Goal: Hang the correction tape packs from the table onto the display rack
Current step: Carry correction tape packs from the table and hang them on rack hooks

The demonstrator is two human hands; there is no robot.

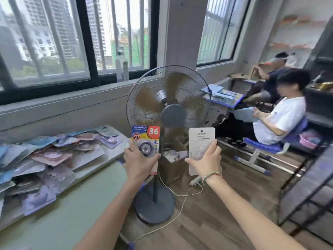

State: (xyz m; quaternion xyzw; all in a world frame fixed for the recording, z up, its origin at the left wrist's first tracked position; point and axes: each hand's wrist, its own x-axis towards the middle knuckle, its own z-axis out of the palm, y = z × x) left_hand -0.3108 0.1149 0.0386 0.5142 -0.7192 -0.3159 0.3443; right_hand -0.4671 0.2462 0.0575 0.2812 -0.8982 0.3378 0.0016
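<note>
Between thumb and fingers of the left hand (139, 164): a colourful correction tape pack (146, 141), pinched at its lower half, upright, printed face to the camera. Between thumb and fingers of the right hand (207, 159): a white pack (201, 141), gripped the same way at its lower half, upright, with its pale face showing. Both held out in front of the body, side by side and apart, with a standing fan (168, 105) just beyond the fingertips.

Left of the left fingers, and lower: the table (63, 204), its far part covered by a loose heap of packs (50, 156), many overlapping, in blue, pink and lilac tones. Right of the right fingers, at the picture's edge: a dark wire rack (310, 186), blurred; whether any pack already hangs on it cannot be told.

As a judgement of progress: two packs lifted and on their way, none seen hung, and the large heap on the table waiting, so most of the work appears to lie ahead.

Readable on the colourful pack: a big "36" in a red circle at the top right corner, and "PET" in a red badge below the blue header; the header's own wording too small to read. On the white pack: a small dark emblem and lines of fine print above a ruled line, not legible.

Beyond the right fingers, further back: two seated people (277, 120) at desks.
</note>
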